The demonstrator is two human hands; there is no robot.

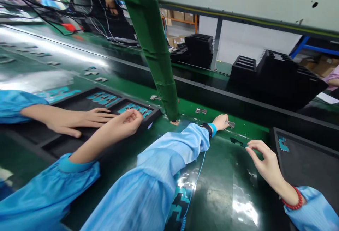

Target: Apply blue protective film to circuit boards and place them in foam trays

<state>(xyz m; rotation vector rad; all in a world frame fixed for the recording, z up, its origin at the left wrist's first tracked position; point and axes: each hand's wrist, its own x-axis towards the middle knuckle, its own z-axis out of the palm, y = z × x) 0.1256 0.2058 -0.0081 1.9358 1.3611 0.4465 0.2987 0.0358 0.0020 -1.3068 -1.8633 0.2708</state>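
My left hand (220, 121), with a black wristband and a blue cuff, reaches forward over the green belt (219, 188). Its fingers are closed on a small metal part (231, 123) lying on the belt. My right hand (265, 162), with a red bead bracelet at the wrist, hovers low over the belt with its fingers apart and nothing in them. Its fingertips are close to a small dark piece (236, 141). Just right of this hand lies a black tray (307, 167) holding a teal piece (283, 144).
A co-worker's two hands (79, 120) (124, 123) rest on a black tray (79, 98) with teal parts at the left. A green post (159, 65) stands on the belt ahead. More metal parts (200, 110) lie beyond it. Stacks of black trays (275, 76) sit behind the rail.
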